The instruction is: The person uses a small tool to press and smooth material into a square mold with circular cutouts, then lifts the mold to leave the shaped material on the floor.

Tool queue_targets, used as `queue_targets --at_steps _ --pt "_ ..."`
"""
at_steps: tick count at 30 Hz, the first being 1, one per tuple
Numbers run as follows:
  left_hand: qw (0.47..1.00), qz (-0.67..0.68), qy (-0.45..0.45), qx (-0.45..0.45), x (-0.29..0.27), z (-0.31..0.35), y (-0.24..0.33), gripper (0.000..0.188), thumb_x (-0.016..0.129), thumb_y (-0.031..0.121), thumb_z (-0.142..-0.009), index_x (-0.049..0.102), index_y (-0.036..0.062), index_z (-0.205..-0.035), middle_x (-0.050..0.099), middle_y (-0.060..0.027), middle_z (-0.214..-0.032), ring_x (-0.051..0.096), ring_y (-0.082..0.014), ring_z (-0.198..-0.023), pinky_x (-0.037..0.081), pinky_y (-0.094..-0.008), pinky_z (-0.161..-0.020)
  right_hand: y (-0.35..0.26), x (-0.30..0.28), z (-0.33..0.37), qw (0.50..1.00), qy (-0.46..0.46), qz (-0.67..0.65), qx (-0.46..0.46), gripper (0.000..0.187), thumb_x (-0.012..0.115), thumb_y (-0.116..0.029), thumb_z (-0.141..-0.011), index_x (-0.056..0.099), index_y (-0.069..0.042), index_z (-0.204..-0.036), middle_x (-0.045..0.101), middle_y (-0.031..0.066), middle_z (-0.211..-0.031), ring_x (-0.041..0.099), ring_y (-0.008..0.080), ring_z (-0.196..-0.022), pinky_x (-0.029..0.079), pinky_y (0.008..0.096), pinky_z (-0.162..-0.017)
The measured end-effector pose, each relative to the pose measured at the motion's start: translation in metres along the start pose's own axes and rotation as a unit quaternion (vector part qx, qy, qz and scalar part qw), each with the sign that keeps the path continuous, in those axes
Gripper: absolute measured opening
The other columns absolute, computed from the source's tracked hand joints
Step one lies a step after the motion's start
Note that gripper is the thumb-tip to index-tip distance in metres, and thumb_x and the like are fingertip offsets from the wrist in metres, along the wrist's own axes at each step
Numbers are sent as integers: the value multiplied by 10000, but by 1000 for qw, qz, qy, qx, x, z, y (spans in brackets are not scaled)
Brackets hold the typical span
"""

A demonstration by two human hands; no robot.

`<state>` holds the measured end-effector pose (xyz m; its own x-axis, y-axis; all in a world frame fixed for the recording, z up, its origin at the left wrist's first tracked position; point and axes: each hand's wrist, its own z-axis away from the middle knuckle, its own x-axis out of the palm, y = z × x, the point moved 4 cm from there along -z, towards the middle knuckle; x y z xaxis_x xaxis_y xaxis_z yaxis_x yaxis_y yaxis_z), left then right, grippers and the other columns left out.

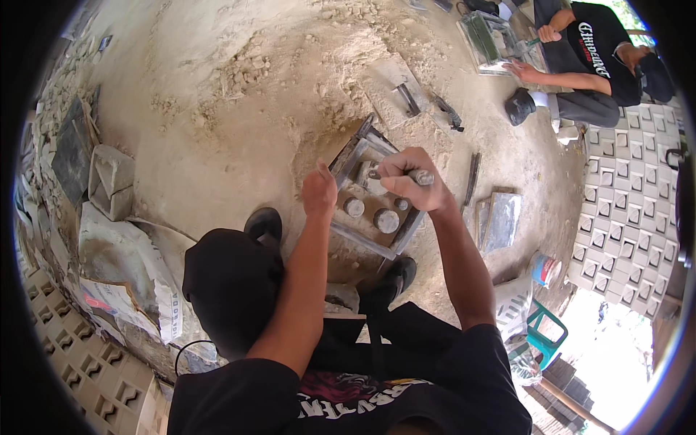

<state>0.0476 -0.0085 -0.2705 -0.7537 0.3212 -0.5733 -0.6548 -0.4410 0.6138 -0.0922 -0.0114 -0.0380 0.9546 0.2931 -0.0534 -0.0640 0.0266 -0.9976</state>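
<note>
On the dusty ground in front of me sits a grey rectangular mould frame (362, 239), dirty with powder. Inside it stand round grey plugs (386, 220) of different sizes and a paler flat patch at the far side. My left hand (320, 191) is closed at the frame's left edge, its thumb along the top; the fingertips are partly hidden. Over the far right part of the mould, my right hand (415, 179) wraps round a hand tool with a rounded grey handle end (422, 177). The tool's working end is mostly covered by my fist.
Beyond the mould lie a dusty board (391, 83) with a dark tool, and loose crumbs of material (250, 72). A co-worker (598, 54) works at another mould (489, 40) at far right. An open sack (119, 254) stands left; a bucket (545, 269) and green chair (545, 333) stand right.
</note>
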Motion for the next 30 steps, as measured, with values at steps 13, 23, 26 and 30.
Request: queue_targets --at_steps 13,23,26,30 --pt "1000 -9 -3 9 -9 8 12 752 209 496 -996 660 -94 -868 633 -319 -902 591 -490 -908 440 -551 -831 9 17 15 995 -91 39 -22 349 588 -92 -745 313 -28 -539 298 29 -491 267 147 -469 242 314 -457" --pt "1000 21 -11 6 3 -3 -3 751 240 567 -971 673 -45 -928 645 -285 -911 606 -454 -926 456 -519 -827 -2 4 14 993 112 22 -32 300 569 -15 -749 339 -5 -557 309 22 -498 295 120 -474 247 306 -450" --pt "999 38 33 2 12 -12 -13 764 249 560 -976 686 -43 -808 654 -265 -805 626 -429 -866 455 -500 -800 -14 7 23 989 138 38 -37 283 551 1 -763 351 -14 -563 310 30 -507 300 120 -477 255 305 -450" --pt "997 76 27 -13 10 -9 -15 772 258 563 -975 680 -56 -787 654 -256 -777 633 -411 -832 452 -484 -793 17 12 30 989 102 79 -74 274 536 10 -775 364 -17 -564 351 45 -513 335 145 -456 274 307 -448"
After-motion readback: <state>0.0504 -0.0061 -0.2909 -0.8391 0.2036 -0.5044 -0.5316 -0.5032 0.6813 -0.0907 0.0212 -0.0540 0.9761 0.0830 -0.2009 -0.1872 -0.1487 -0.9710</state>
